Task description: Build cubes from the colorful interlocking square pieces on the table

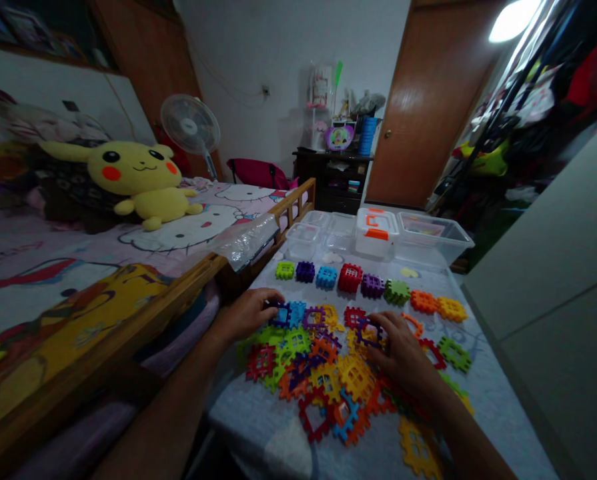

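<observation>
A pile of colourful plastic interlocking squares with notched edges, among them a yellow window square point(355, 378), covers the near part of the table. At its far left edge my left hand point(251, 312) has thumb and fingers closed on a dark blue interlocking square point(281, 315), close to a light blue one point(297, 314). My right hand point(399, 343) pinches a purple interlocking square point(368, 332) above the pile's right side; a red square point(354, 317) lies just behind it. Beyond the pile stands a row of assembled cubes, including a red cube point(350, 277) and a purple cube point(373, 286).
Clear plastic boxes point(431, 241) and a lidded box with orange latches point(377, 232) stand at the table's far end. On the left, a wooden bed rail point(103, 347) runs alongside the table. A white cabinet point(553, 267) is at the right.
</observation>
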Demonstrator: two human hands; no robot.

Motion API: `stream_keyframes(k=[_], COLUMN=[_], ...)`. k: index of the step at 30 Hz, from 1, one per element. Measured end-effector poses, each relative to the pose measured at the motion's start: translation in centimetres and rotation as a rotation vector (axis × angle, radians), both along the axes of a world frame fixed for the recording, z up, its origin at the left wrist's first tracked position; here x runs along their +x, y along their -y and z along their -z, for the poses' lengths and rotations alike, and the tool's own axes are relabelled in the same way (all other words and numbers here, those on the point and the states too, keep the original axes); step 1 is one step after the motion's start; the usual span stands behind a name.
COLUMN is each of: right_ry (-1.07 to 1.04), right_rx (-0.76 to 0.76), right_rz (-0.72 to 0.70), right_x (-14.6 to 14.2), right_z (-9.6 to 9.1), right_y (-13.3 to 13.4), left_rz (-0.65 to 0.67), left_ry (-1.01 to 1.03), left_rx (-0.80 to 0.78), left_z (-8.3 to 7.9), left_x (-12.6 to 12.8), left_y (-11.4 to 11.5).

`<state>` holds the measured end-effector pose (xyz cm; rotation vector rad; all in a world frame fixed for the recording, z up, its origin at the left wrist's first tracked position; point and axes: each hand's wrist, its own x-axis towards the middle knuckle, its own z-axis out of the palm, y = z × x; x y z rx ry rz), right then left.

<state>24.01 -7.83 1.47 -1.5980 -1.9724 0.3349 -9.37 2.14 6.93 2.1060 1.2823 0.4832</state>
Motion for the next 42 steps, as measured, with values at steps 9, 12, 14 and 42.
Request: stream_keyframes(k=[9, 12, 14, 42], right_ry=[-0.144, -0.169, -0.173, -0.213], right_rx=[0.113, 0.122, 0.103, 0.031], right_rz=[-0.088, -0.138, -0.157, -0.077], right_x=[-2.2, -2.8, -2.9, -2.4], right_z=[-2.1, -2.1, -1.9, -1.2], right_y=[0.8, 0.8, 0.8, 1.3], left_rz=[0.042, 0.136, 0.165, 0.422], left_ry=[0.376, 0.403, 0.418, 0.055], left_rx=[-0.240, -0.277, -0.300, 0.174], left_z=[0.9, 1.3, 1.4, 0.1], left_x=[8.6, 10.6, 11.3, 11.3], left_y=[1.5, 2.1, 2.4, 4.0])
